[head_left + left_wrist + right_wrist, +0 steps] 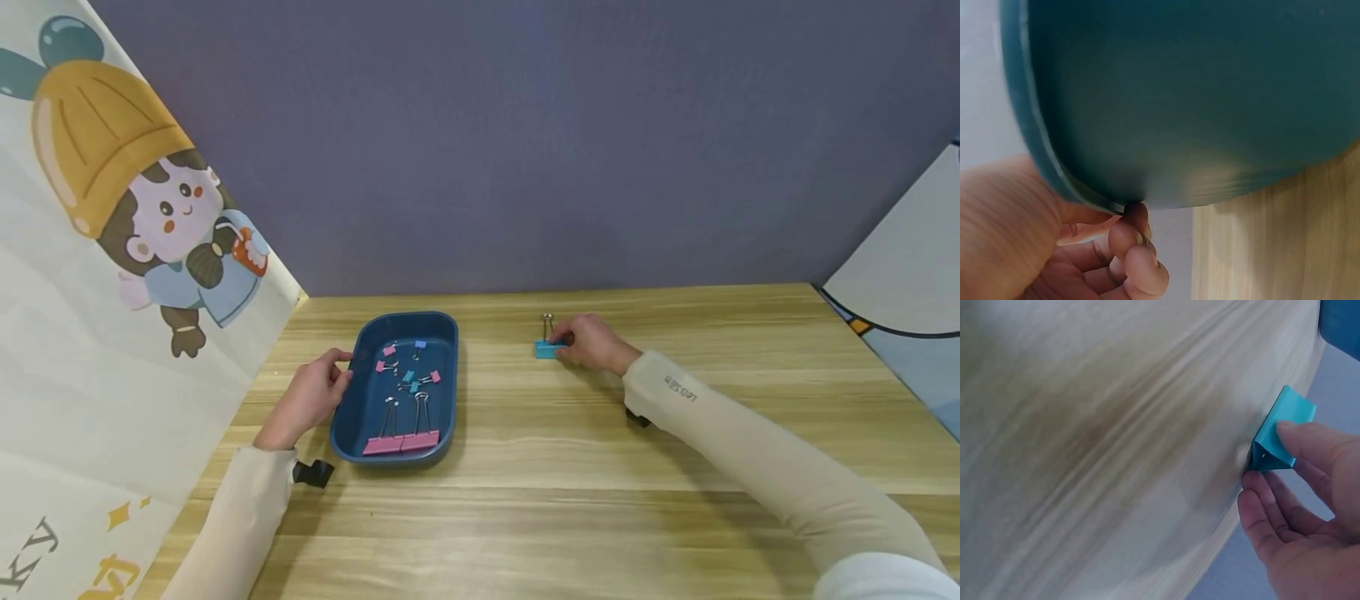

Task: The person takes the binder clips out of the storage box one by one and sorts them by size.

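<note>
The rim of a blue tray [366, 400] is pinched at its left side by the left hand [311, 396], the thumb and a finger being closed on the edge and the other fingers curled beneath. By the right hand [596, 343], a turquoise binder clip [546, 350] is gripped, the thumb being laid against its body. The clip is placed well to the right of the tray, near the far edge of the surface [555, 500], with its wire handles [547, 323] pointed to the far side; its right end is hidden by the fingers in the head view.

In the tray, two large pink clips [384, 445] are set end to end at the near side, their handles pointed far. Small pink, teal and violet-blue clips [408, 377] are scattered in the middle and far part. The surface is bounded at the far side by a grey-purple panel [525, 150] and at the left by a pale panel [60, 350] on which a cartoon figure [180, 208] is printed.
</note>
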Available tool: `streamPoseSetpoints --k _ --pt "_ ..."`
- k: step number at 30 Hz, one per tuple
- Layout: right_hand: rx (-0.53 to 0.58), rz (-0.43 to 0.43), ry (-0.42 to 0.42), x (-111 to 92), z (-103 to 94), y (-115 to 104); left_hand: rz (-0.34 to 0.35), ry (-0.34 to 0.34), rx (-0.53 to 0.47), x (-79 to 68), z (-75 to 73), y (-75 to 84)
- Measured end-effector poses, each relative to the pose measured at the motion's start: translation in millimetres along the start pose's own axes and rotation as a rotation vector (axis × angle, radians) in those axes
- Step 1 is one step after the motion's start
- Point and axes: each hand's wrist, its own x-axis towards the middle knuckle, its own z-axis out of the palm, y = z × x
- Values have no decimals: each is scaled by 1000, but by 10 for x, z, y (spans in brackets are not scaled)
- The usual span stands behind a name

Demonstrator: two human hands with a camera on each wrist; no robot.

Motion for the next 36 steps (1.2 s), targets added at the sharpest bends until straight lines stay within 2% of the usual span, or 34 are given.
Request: streamPoseSetpoints --k 8,16,24,29,36 --pt "49 -5 -4 -21 -35 -104 -28 -10 1 -4 27 -41" --pt "29 -135 35 -54 -93 -545 -5 -6 5 -6 36 -53" --pt "15 -323 58 -14 31 -1004 -13 -12 4 -3 23 -53" --pt "18 -387 45 -1 155 -1259 -4 -3 -2 2 14 -74" --pt "24 -477 -56 8 364 -1547 -10 -9 -15 17 14 -64"
